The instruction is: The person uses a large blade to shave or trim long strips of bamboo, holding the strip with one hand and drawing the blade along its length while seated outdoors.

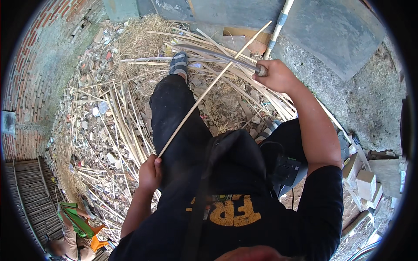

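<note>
A: Nearest the camera is the person's dark shirt point(278, 230), with yellow lettering across the chest. What are the hands up to past it?

B: The right hand point(277, 77) has its fingers wrapped round the handle of a long, curved knife point(213, 53). The left hand point(150, 174) is closed round the lower end of a thin pale strip point(205, 95).

A: Where does that strip lie?

B: Slanting up across the person's left thigh point(172, 104), its far end reaching toward the board point(331, 39) at the wall. The knife crosses it in the upper part; I can't tell whether the edge bites or merely lies against it.

A: How far along is it all?

B: Partway, I'd judge. One strip is in hand, under the blade, and I see no finished cut on it. Plenty more lie loose: a left pile point(126, 119) on the rubble and a larger upper pile point(275, 101) beyond the feet.

A: Are those done or waiting?

B: They're already narrow lengths, so some splitting seems done. Which have been trimmed and which are left, I can't tell from here.
</note>
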The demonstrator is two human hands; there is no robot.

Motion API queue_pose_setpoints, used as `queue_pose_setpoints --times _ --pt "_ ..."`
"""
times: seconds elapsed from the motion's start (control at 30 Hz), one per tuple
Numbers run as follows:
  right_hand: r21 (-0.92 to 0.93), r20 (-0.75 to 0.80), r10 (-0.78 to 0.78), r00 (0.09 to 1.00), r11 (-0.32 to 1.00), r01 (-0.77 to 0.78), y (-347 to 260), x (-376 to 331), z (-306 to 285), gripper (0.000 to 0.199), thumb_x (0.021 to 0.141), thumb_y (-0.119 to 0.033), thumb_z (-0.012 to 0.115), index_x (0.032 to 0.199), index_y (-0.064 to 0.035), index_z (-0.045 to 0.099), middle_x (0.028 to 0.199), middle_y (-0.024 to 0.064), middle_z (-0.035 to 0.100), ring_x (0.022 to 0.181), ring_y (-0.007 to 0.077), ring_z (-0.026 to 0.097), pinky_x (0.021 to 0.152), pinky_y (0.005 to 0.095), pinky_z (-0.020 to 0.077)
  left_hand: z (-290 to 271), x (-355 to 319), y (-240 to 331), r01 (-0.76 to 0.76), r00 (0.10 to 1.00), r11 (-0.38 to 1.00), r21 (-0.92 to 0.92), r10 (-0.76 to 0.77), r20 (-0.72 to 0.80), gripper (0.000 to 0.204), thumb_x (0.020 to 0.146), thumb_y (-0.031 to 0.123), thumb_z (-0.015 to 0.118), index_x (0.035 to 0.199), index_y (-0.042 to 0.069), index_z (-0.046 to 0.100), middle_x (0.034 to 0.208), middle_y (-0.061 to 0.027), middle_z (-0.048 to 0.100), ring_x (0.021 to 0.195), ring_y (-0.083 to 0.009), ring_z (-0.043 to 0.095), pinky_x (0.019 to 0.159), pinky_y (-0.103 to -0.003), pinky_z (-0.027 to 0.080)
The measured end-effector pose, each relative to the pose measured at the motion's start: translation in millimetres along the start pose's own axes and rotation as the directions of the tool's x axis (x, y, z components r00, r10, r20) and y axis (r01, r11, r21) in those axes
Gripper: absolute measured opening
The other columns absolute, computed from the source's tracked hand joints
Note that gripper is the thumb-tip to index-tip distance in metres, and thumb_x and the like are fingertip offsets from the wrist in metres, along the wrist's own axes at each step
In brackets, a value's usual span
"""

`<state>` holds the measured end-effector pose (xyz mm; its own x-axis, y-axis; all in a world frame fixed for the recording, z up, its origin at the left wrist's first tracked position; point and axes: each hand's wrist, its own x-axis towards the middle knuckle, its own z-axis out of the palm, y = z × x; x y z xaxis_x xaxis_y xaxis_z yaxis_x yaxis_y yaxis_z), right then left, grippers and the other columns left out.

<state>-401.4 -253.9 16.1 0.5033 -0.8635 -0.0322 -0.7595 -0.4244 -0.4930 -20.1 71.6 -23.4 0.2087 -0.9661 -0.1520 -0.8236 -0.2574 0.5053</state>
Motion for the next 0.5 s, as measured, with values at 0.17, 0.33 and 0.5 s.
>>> queue_pose_setpoints --times 0.17,0.33,0.5 --pt "-0.092 0.068 -0.168 0.983 0.98 0.174 -15.2 -1.7 13.8 0.024 0.082 -0.026 0.077 0.087 -0.0052 0.066 0.073 0.0181 0.064 0.071 0.0348 0.065 0.069 0.0443 0.0501 -0.6 -1.4 -1.7 -0.008 1.0 1.0 -0.003 0.008 -0.002 0.043 0.107 0.038 0.039 0.087 0.002 0.054 0.067 -0.0252 0.058 0.069 -0.05 0.059 0.06 -0.054 0.044" --pt "0.077 0.064 -0.03 0.997 0.997 0.025 -0.1 13.3 7.5 0.027 0.082 -0.027 0.074 0.094 -0.0039 0.067 0.078 0.0182 0.066 0.077 0.0336 0.067 0.073 0.0446 0.0513 3.2 4.6 -6.6 0.0 1.0 1.0 0.009 0.0 -0.014 0.039 0.107 0.034 0.042 0.087 0.003 0.054 0.067 -0.0257 0.058 0.068 -0.0501 0.058 0.06 -0.054 0.043" --pt "0.002 0.027 -0.096 0.995 0.995 0.096 -7.5 2.7 10.0 0.026 0.083 -0.025 0.074 0.095 -0.0037 0.067 0.074 0.0196 0.063 0.071 0.038 0.064 0.069 0.0457 0.0493 3.1 0.7 -2.1 0.009 0.999 0.999 0.053 -0.007 -0.036 0.036 0.106 0.033 0.043 0.088 0.003 0.054 0.069 -0.0262 0.06 0.069 -0.05 0.06 0.061 -0.056 0.044"
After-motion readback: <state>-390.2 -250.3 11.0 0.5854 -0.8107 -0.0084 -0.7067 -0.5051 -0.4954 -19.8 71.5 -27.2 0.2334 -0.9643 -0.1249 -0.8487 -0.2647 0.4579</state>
